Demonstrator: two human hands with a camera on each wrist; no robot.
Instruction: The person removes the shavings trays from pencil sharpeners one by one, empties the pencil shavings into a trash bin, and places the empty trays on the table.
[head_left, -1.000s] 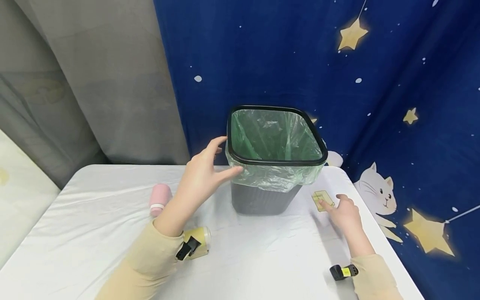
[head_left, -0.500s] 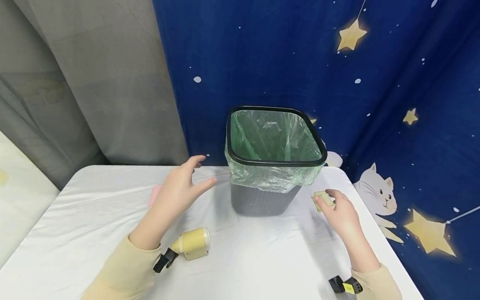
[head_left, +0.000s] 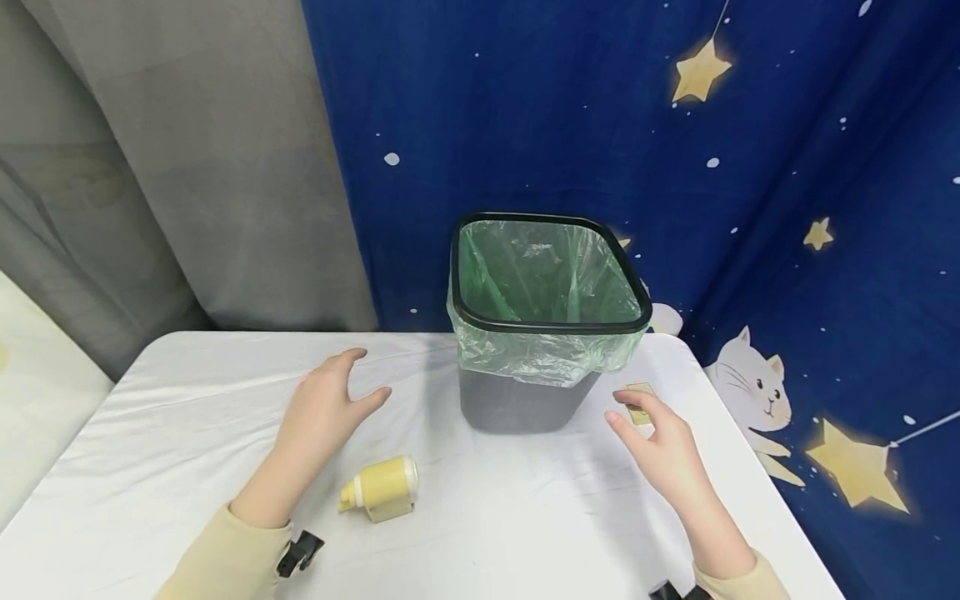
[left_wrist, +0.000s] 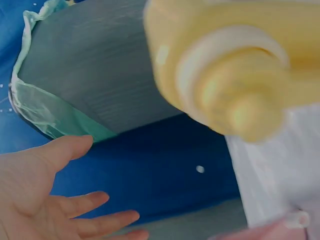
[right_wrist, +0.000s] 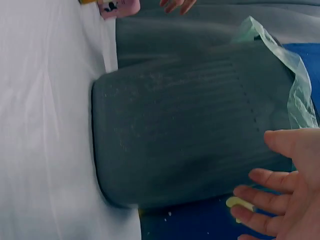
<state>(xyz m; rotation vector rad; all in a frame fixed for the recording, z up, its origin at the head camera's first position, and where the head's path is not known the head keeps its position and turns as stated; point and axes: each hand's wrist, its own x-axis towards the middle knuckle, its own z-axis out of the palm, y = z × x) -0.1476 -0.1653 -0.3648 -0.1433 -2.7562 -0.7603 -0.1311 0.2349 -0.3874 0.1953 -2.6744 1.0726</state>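
A grey trash can (head_left: 525, 400) stands at the back of the table, lined with a pale green plastic bag (head_left: 540, 354) folded over under its black rim (head_left: 551, 327). My left hand (head_left: 318, 412) is to its left, fingers spread, holding nothing. It covers the pink bottle in the head view; part of that pink bottle (right_wrist: 120, 7) shows in the right wrist view. Nearer to me a yellow bottle (head_left: 386, 482) lies on its side, also large in the left wrist view. My right hand (head_left: 663, 450), relaxed and holding nothing, partly covers a small flat yellowish thing (head_left: 641, 415).
The table (head_left: 495, 525) has a white cloth and rounded back corners. Behind it hang a grey curtain (head_left: 225, 167) and a blue starry curtain (head_left: 540, 108). The table's right edge runs close beside my right hand.
My left hand has drawn away from the can's left side, toward the left and nearer to me, now hiding the pink bottle. My right hand has shifted slightly left and nearer. The can stays put.
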